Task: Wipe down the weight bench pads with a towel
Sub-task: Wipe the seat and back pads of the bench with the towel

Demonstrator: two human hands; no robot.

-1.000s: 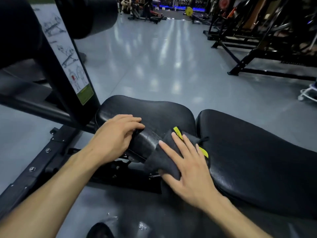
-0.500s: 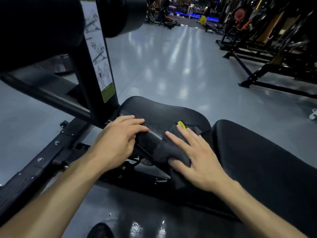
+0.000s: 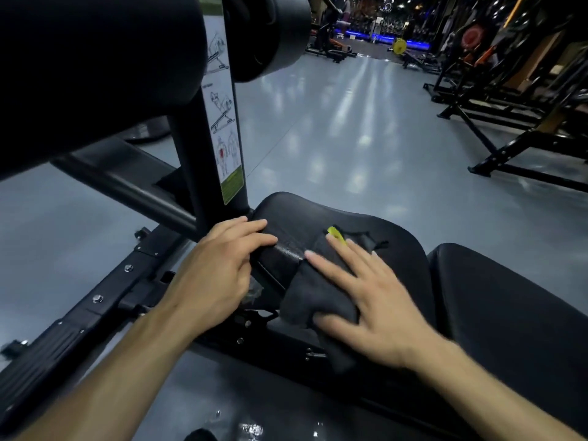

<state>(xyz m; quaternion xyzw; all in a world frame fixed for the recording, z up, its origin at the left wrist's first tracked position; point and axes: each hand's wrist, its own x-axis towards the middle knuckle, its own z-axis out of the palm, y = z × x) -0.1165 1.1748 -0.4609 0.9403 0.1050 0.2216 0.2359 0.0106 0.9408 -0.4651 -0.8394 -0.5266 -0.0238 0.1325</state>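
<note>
A dark towel [image 3: 313,291] is draping over the seat pad's [image 3: 343,230] near edge, right hand [image 3: 378,310] fingers spread flat pressing it; left hand [image 3: 219,275] fingers are resting loosely on the pad, holding nothing; open floor [image 3: 334,138] is lying beyond.

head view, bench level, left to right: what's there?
left hand → towel on the seat pad → right hand pressing the towel → back pad

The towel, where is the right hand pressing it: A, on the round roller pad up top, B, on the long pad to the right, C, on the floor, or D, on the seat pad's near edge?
D: the right hand lies flat with straight fingers on the towel, which is draped over the near edge of the seat pad, beside the left hand.
</note>
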